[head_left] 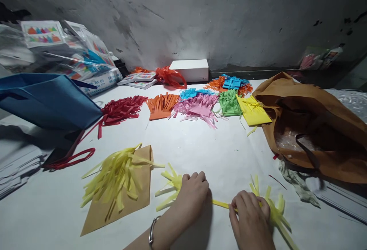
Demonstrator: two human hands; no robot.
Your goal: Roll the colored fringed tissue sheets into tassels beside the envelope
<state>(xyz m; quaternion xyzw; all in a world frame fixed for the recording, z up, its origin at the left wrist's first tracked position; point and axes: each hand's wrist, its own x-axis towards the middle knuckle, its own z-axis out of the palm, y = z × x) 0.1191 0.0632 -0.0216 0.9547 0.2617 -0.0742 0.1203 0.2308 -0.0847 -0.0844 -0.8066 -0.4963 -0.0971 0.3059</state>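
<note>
Gripping a yellow fringed strip (220,203) on the white table (200,146), with the left hand (192,190) fisted over one tuft and the right hand (252,215) pinching the other. Gaping right of that grip, a brown bag (309,127) possibly holding clear plastic; lying left of it, loose yellow strips (114,177) on a brown sheet (140,200).

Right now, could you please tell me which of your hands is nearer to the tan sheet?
Left. The left hand sits just right of the tan sheet; the right hand lies farther right, beyond the left. Both grip the yellow fringe.
</note>
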